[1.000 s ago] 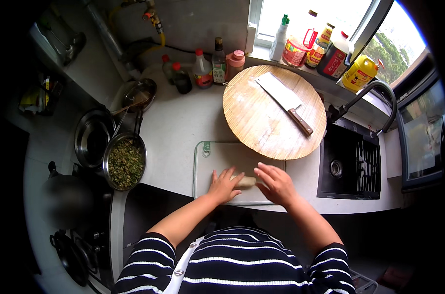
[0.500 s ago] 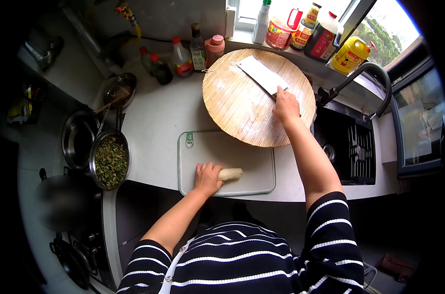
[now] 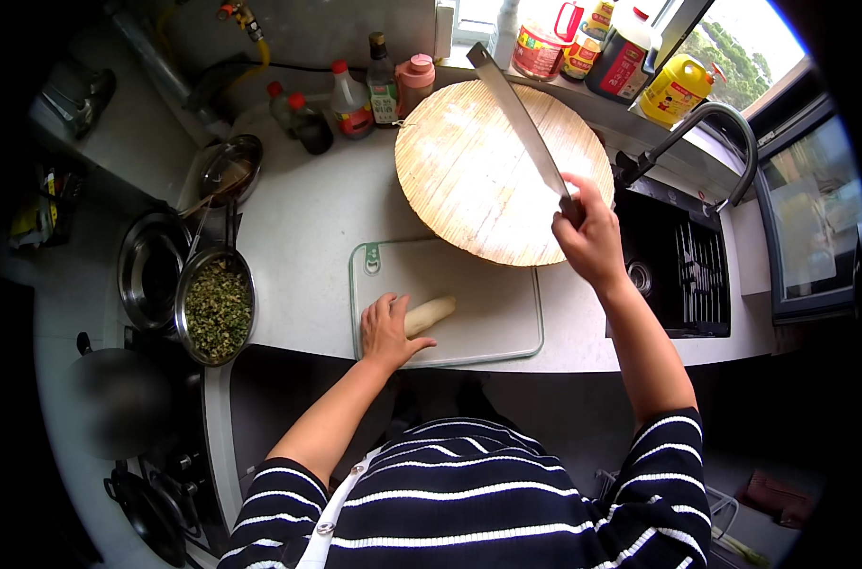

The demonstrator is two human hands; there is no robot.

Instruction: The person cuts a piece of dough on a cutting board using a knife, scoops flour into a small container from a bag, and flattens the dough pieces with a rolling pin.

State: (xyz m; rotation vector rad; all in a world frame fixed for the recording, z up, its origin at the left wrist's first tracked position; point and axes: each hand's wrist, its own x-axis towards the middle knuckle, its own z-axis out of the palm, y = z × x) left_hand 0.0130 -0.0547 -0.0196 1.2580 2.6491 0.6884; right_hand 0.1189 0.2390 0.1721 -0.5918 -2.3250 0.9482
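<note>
The right hand [image 3: 592,230], clamped on the knife [image 3: 526,123] beyond the board [image 3: 493,334], should grip firmly; the left hand [image 3: 385,332], thumb spread from fingers, should steady the board's dough [image 3: 433,315] gently (it looks squishy).

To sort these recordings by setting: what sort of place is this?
Probably a home kitchen: a black sink is set into the counter, bottles stand by the window, and the right hand holds a cleaver.
</note>
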